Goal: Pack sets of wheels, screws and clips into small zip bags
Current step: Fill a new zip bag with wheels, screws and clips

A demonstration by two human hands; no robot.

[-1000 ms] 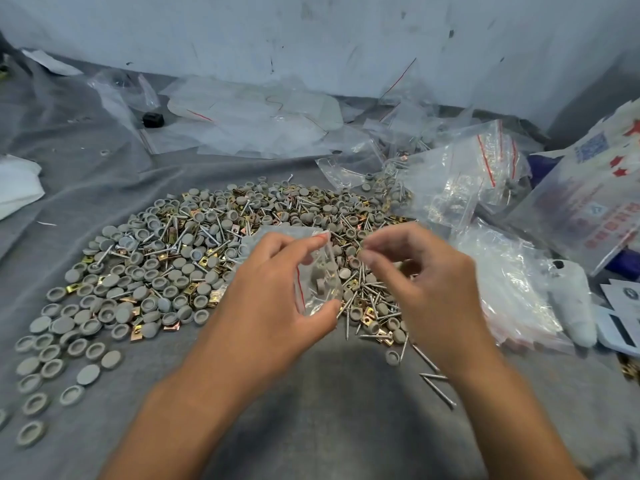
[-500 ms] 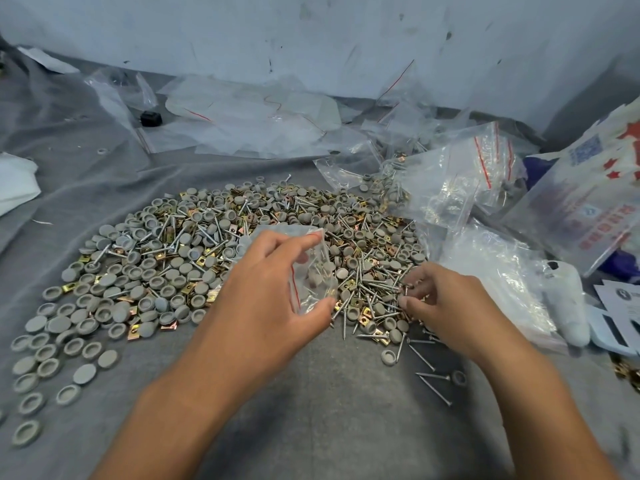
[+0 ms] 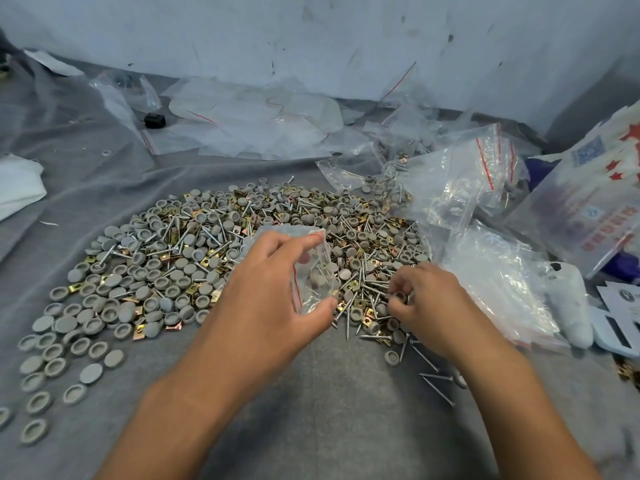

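The small zip bag point(image 3: 313, 271) hangs over the near middle of the pile point(image 3: 225, 258), pinched by the left hand point(image 3: 270, 303): forefinger along its top edge, thumb against its lower corner, the other fingers curled behind. A grey wheel and what looks like a screw show through the clear plastic; the rest of what is in it is hard to make out.

Just right of the bag, the right hand point(image 3: 429, 303) is down on the pile's near right edge, fingers curled in, tips closed round a grey wheel point(image 3: 400, 296) among screws and brass clips. Whether it grips anything more is hidden by the knuckles.

The pile of wheels, screws and clips spreads out left of and beyond both hands on the grey cloth of the table point(image 3: 329, 410). Loose screws point(image 3: 436, 379) lie under the right wrist.

Right of the right hand sits a heap of clear bags point(image 3: 491, 282), with more red-striped bags point(image 3: 460, 178) beyond it and a printed packet point(image 3: 588, 202) cut off by the frame edge. Crumpled plastic point(image 3: 249, 126) lies far beyond the pile, against the wall point(image 3: 311, 36). Bare cloth lies open between the forearms, toward the body.
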